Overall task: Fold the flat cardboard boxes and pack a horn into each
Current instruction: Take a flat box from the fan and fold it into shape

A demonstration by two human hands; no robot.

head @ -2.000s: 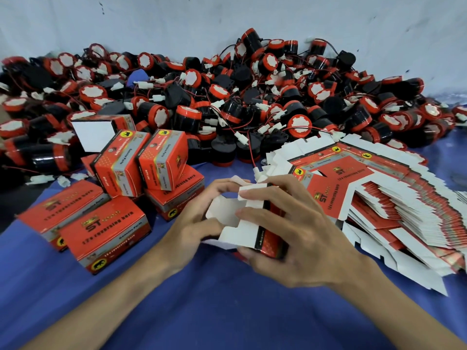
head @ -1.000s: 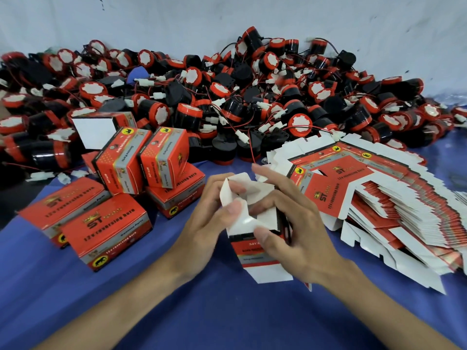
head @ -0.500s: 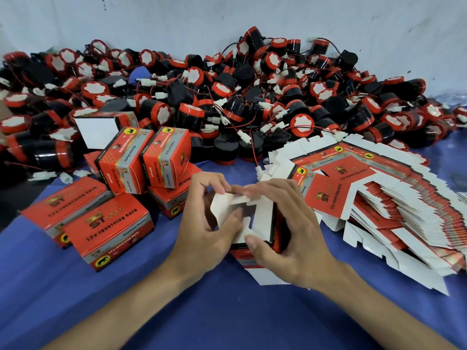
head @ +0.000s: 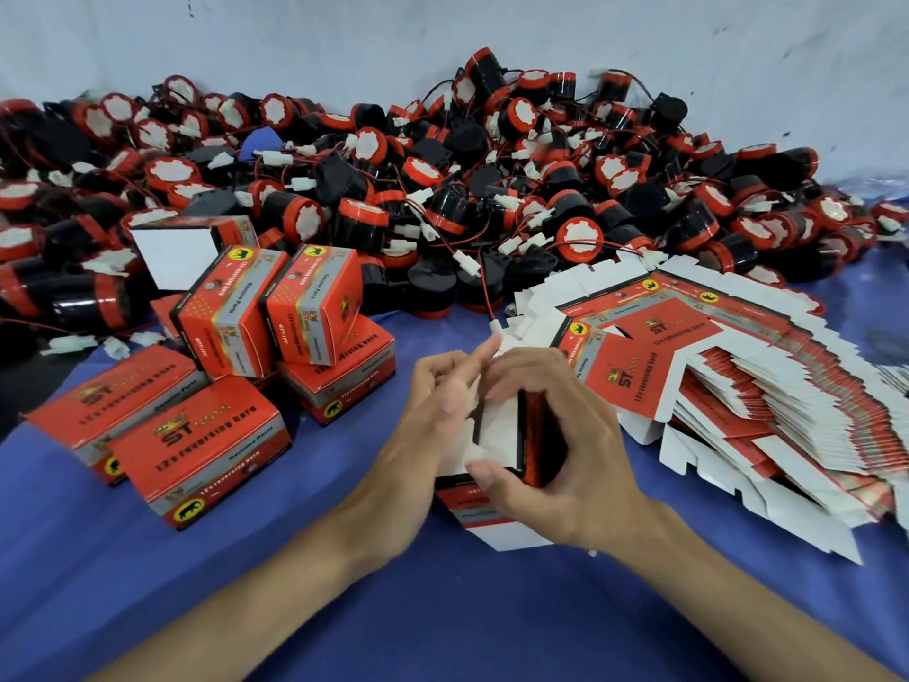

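A half-folded red and white cardboard box (head: 497, 435) stands on end on the blue cloth, its white inner flaps facing me. My right hand (head: 565, 445) wraps its right side, thumb at the near corner. My left hand (head: 418, 435) presses the flaps from the left, fingers over the top edge. A fanned stack of flat boxes (head: 738, 386) lies to the right. Behind, a big heap of black and red horns (head: 442, 189) with wires fills the back.
Several folded red boxes (head: 206, 435) lie and stand at the left, one of them open (head: 177, 258) with its white flap showing. A blue cloth (head: 442, 607) covers the table. A pale wall (head: 442, 36) closes the back.
The box has been turned upright and its white end flaps have been pushed inward. Both hands have closed tighter around it, the left fingers moving over the top.
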